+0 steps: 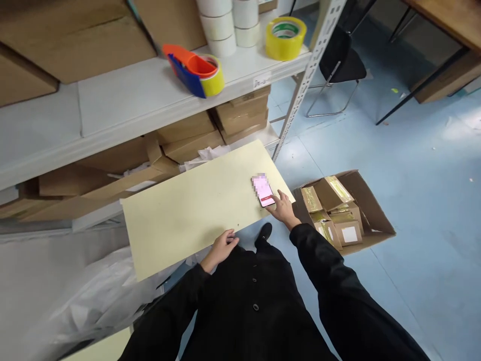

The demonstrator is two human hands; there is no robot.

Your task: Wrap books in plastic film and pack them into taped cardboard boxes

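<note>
A cream-coloured board lies flat in front of me, jutting out from the shelving. Near its right end rests a smartphone with a lit pink screen, part of it pixelated. My right hand is at the phone's lower right corner, fingers apart, one digit at the screen's lower edge by a red bar. It does not grip the phone. At the board's front edge is my left hand, its fingers loosely bent and partly apart, with nothing visible in it.
A metal shelf holds a tape dispenser, yellow tape, white rolls and cartons. An open carton with several small boxes stands on the floor at right. A black chair is behind. White plastic sheeting lies lower left.
</note>
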